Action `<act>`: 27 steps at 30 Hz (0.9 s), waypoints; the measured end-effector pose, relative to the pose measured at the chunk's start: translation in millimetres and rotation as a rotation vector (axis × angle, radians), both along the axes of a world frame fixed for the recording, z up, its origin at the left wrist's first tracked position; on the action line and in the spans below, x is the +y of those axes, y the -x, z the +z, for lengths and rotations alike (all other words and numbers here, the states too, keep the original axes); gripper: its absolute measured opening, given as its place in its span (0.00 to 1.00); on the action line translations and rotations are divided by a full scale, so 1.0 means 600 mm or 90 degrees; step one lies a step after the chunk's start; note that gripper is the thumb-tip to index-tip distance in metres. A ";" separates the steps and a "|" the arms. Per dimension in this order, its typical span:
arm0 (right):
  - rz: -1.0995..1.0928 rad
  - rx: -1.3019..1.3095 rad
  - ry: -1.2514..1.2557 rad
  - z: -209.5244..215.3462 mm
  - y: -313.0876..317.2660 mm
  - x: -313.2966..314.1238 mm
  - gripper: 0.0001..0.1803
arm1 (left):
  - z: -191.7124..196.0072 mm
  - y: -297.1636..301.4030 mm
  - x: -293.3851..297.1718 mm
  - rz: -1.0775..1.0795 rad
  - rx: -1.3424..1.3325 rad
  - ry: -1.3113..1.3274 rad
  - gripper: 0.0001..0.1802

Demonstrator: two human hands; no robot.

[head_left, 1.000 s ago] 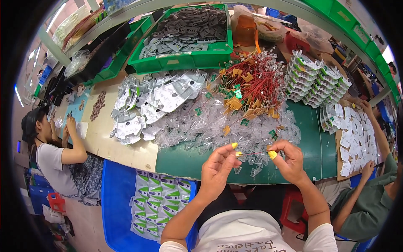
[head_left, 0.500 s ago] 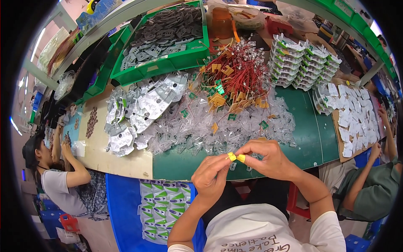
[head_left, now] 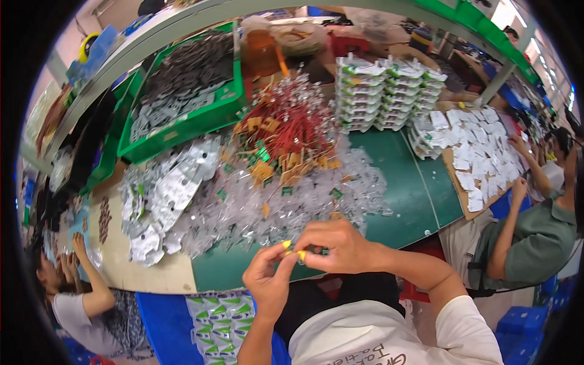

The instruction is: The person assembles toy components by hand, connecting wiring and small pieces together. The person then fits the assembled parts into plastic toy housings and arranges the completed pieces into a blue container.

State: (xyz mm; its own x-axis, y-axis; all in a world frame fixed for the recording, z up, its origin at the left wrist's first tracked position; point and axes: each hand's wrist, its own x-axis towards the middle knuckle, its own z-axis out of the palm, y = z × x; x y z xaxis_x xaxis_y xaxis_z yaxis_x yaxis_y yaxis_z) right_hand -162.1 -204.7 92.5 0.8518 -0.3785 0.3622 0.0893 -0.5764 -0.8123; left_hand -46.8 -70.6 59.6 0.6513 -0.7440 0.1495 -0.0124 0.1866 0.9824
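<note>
My hands meet in front of my body, just over the near edge of the green table point(head_left: 420, 210). The thumb and fingers of my left hand point(head_left: 266, 277) are pinched together. My right hand point(head_left: 339, 244) is closed in a pinch too, its fingertips against those of the left. Yellow bits point(head_left: 302, 255) show at the fingertips, perhaps coverings on them. Whatever small piece lies between the fingers is too small and blurred to name. Just beyond my hands spreads a heap of clear plastic parts point(head_left: 267, 210), with red-wired parts with orange tabs point(head_left: 289, 131) piled behind.
A green crate point(head_left: 182, 128) of grey parts stands far left, with silvery-white shells point(head_left: 170, 194) before it. Stacked white housings point(head_left: 362, 100) and a board of white pieces point(head_left: 480, 158) are on the right. A blue bin point(head_left: 161, 322) holds packed parts. People sit at both sides.
The view has swung, so the table's contents appear farther left and those at the near side lower. My hands stay together, with the fingertips slightly shifted against each other.
</note>
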 end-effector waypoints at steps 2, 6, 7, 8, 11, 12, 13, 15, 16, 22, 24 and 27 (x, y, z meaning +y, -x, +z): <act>0.006 0.016 -0.046 0.000 0.005 -0.011 0.07 | -0.001 -0.007 -0.004 -0.014 -0.002 0.010 0.14; 0.114 -0.005 -0.056 -0.017 -0.004 -0.010 0.09 | -0.008 -0.027 0.026 -0.164 0.187 -0.050 0.17; 0.111 0.035 -0.078 -0.020 0.000 -0.015 0.09 | -0.012 -0.031 0.020 -0.247 0.327 -0.082 0.19; 0.112 0.074 -0.100 -0.015 0.008 -0.019 0.08 | -0.004 -0.030 0.009 -0.327 0.459 -0.092 0.23; 0.073 0.110 -0.119 0.000 0.006 -0.010 0.06 | -0.035 -0.028 -0.008 -0.430 0.731 -0.007 0.25; 0.042 0.112 -0.169 0.003 0.000 -0.003 0.04 | -0.037 -0.033 -0.006 -0.450 0.757 0.024 0.25; 0.071 0.107 -0.169 0.006 -0.008 -0.004 0.04 | -0.032 -0.045 0.006 -0.423 0.747 0.035 0.25; 0.079 0.133 0.009 0.016 -0.024 -0.009 0.03 | -0.020 -0.069 0.024 -0.322 0.533 -0.040 0.26; 0.093 0.128 0.011 0.024 -0.025 -0.017 0.03 | -0.023 -0.091 0.039 -0.280 0.415 -0.049 0.26; 0.083 -0.175 -0.494 0.076 -0.040 -0.112 0.10 | 0.004 -0.279 0.158 0.300 -0.707 -0.332 0.22; 0.019 -0.251 -0.618 0.095 -0.047 -0.128 0.10 | -0.007 -0.350 0.181 0.376 -0.827 -0.426 0.25; 0.035 -0.183 -0.584 0.109 -0.077 -0.143 0.10 | -0.013 -0.417 0.202 0.394 -0.885 -0.509 0.22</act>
State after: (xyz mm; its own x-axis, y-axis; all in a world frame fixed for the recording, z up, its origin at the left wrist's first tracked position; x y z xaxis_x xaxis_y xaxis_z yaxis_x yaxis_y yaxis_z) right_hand -116.2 -290.3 157.8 0.8019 -0.5801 0.1429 0.3631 0.2833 -0.8876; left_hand 203.2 50.7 51.7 0.5607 -0.6170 0.5523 -0.7452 -0.6668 0.0116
